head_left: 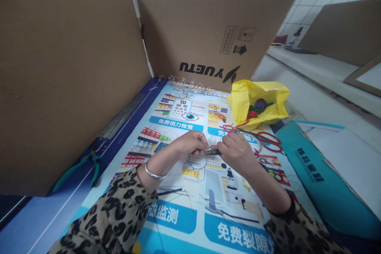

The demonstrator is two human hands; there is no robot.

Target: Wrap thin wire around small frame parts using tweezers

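My left hand [193,143] is closed in a pinch on a thin wire [205,163], part of which curves in a loop below the fingers. Wrapped in my right hand [237,150] is a small dark-nosed tool [212,152], perhaps pliers; its handle is hidden by the fingers. The tool's tip points left and meets the left fingertips, so I cannot tell whether it grips the wire. Just beyond the right hand lie red thread [229,127] and red-handled scissors [269,142].
A yellow paper bag [238,101] holds balls of coloured yarn [260,104]. Teal-handled pliers [77,170] and a bundle of wires [123,115] lie left. Cardboard panels [208,20] stand behind and left. A teal box [324,178] sits right. Loose wire pieces [169,191] lie on the printed sheet [169,242].
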